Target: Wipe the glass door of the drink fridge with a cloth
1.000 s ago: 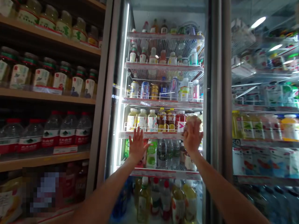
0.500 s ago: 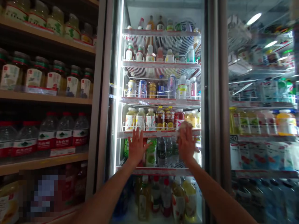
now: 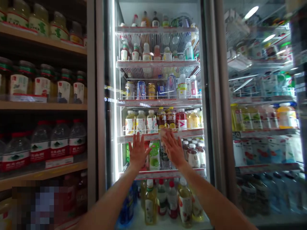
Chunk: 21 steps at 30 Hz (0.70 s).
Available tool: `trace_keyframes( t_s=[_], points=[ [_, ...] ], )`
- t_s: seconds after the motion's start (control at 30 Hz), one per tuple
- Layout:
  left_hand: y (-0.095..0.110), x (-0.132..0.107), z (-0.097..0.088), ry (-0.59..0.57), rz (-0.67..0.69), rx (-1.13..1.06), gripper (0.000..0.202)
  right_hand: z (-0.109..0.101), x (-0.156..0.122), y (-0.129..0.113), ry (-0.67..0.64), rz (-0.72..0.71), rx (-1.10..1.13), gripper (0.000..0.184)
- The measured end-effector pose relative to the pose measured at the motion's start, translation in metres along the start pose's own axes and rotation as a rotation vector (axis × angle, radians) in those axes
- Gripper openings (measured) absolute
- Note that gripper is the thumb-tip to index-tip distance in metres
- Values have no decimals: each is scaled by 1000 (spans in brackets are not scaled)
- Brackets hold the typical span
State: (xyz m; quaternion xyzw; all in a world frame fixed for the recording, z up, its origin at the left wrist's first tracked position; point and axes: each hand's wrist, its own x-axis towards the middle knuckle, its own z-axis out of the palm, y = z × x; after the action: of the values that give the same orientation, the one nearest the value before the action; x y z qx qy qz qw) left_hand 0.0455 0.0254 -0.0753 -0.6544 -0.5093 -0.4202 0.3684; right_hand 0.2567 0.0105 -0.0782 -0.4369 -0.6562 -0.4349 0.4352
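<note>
Head view puts two bare forearms rising from the bottom edge toward a lit drinks fridge; the left hand (image 3: 138, 152) and the right hand (image 3: 173, 149) both lie palm-forward against its glass door (image 3: 109, 95), near each other but apart, just under the price strip (image 3: 144, 137) of the middle shelf.

The work looks like passing flat palms over the glass, so my judgement is that even, light pressure through the whole palm serves best; elbows loose, wrists straight, weight not leaned into the pane.

The left fingers (image 3: 137, 139) are straight, spread wide and pointing up, holding nothing; their tips reach the strip. The right fingers (image 3: 170, 136) are stretched out too, closer together and tilted toward the left hand; a pale blur sits at their tips, and I cannot tell whether something thin lies under that palm or it is only motion smear.

Behind the glass, between the hands, stands a green-labelled bottle (image 3: 155, 155) with a clear water bottle (image 3: 165, 156) just beside it; a row of capped bottles (image 3: 141, 121) stands on the shelf above, then cans (image 3: 141, 90) higher up.

Farther off, wooden shelves (image 3: 43, 106) to the left carry jars (image 3: 42, 84) and red-labelled water bottles (image 3: 59, 140); a second fridge (image 3: 263, 127) stands to the right.
</note>
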Motion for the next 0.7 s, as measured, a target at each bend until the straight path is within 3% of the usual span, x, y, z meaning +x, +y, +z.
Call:
trace_keyframes(
  t_s=[0.07,0.1,0.23,0.3,0.33,0.47,0.53,0.63,0.7],
  points=[
    [-3,-1,0,-6,8,4,71,1,-5,0,-24,-82,-1,51],
    [-4,-2,0,-17,18,2,71,-1,-9,9,-13,-44,-17,50],
    [-4,-4,-2,-66,48,-5,79,-13,-24,60,182,468,-109,47],
    [-2,-3,-4,-75,46,-4,83,-14,-26,61,231,574,-118,48],
    [-2,-3,-5,-76,43,-1,84,-13,-26,54,212,522,-107,49],
    [-3,-2,-8,-75,55,13,84,-8,-27,19,17,45,-41,47],
    [-5,-2,-8,-74,63,21,84,-11,-31,25,-7,6,-50,47],
    [-4,-2,-7,-83,66,16,83,-17,-38,52,108,344,-127,47],
    [-3,-2,-7,-80,60,10,83,-16,-38,56,164,507,-161,47]
  ],
)
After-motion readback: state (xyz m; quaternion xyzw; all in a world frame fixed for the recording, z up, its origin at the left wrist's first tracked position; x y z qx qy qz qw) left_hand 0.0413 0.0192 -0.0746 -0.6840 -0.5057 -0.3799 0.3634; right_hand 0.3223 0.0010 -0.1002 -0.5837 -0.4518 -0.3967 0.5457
